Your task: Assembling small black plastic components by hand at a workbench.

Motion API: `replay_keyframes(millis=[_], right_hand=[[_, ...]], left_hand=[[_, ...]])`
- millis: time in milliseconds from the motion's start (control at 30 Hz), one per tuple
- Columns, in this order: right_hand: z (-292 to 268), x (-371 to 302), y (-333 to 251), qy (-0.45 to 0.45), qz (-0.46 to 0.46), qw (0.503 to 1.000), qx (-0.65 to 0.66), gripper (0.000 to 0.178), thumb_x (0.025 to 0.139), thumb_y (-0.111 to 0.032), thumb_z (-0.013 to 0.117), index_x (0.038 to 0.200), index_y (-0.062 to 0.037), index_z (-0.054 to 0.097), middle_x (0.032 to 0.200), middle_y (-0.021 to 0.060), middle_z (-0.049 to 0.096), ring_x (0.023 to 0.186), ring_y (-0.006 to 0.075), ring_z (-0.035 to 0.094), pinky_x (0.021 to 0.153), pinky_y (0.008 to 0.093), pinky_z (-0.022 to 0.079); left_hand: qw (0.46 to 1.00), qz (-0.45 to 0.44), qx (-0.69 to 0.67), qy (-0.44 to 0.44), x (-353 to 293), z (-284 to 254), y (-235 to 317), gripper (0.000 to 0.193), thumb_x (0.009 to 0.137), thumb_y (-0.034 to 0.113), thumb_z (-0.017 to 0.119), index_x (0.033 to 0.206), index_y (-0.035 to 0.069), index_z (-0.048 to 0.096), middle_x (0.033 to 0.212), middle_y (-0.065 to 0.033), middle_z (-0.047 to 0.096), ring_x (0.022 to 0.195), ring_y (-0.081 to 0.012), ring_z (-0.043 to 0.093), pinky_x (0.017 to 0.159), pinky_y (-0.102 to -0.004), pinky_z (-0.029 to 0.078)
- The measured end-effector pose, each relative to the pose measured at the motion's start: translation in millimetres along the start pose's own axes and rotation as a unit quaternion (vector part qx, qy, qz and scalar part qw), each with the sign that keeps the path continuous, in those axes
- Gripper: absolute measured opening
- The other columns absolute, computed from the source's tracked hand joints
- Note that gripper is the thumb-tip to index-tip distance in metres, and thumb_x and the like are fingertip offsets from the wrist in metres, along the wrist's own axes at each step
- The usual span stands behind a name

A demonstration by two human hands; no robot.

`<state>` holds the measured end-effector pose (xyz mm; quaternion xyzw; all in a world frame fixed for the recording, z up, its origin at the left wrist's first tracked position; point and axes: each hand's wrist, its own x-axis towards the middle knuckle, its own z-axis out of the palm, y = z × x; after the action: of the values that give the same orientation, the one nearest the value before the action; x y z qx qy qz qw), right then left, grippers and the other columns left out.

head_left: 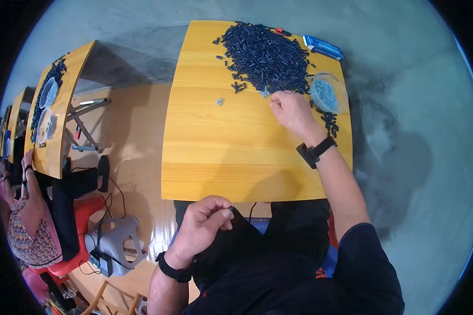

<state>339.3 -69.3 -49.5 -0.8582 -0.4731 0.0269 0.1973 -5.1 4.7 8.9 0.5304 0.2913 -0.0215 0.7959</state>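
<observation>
My left hand is closed above my lap, just off the table's near edge. Thumb and forefinger pinch a small black piece, of which only the end shows. Over the table, my right hand is closed, fingertips down beside a few small silvery pieces. Whatever its fingers hold is hidden. A big heap of short black tube-like parts spreads just beyond that hand. To its right stands a round clear tub filled with small light-blue or silvery pieces.
The yellow wooden table also bears a small silvery cluster, loose black parts, a blue-and-white box and a red-and-black tool. At left, another person sits by a similar table. A grey stool stands between, with cables.
</observation>
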Motion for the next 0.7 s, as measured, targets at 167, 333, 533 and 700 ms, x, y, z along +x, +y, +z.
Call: replay_keyframes(millis=[167,333,533,700], right_hand=[[5,3,3,-0.048,0.023,0.998,-0.022,0.014,0.082,-0.02,0.064,0.088,-0.0088,0.07,0.083,0.0161,0.066,0.082,0.0367,0.064,0.073,0.048,0.051],[7,3,1,-0.045,0.017,0.999,0.001,0.013,0.082,-0.019,0.063,0.085,-0.0091,0.071,0.082,0.0157,0.067,0.083,0.0363,0.064,0.073,0.048,0.051],[15,2,1,-0.033,-0.026,0.999,-0.017,0.012,0.084,-0.017,0.06,0.087,-0.008,0.067,0.084,0.0145,0.064,0.079,0.0364,0.063,0.07,0.048,0.05],[14,2,5,0.085,-0.025,0.99,0.111,0.007,0.087,-0.011,0.062,0.09,-0.0055,0.062,0.081,0.0111,0.063,0.067,0.0296,0.062,0.06,0.0414,0.049]], left_hand=[[0.998,0.024,-0.05,0.008,-2,1,1,0.009,0.096,0.004,0.053,0.101,0.0,0.06,0.087,-0.0061,0.065,0.072,-0.0128,0.063,0.066,-0.0256,0.052],[0.998,0.003,-0.056,0.007,-3,3,3,0.012,0.099,0.008,0.051,0.102,0.001,0.06,0.083,-0.0045,0.063,0.07,-0.0128,0.062,0.066,-0.0264,0.051],[0.994,-0.013,-0.078,0.07,-2,5,3,0.013,0.098,0.007,0.051,0.103,0.001,0.061,0.081,-0.0042,0.063,0.067,-0.0122,0.06,0.063,-0.0261,0.05],[0.99,-0.002,-0.094,0.109,0,7,4,0.013,0.098,0.006,0.052,0.104,0.001,0.062,0.082,-0.0052,0.063,0.067,-0.0132,0.06,0.062,-0.0262,0.049]])
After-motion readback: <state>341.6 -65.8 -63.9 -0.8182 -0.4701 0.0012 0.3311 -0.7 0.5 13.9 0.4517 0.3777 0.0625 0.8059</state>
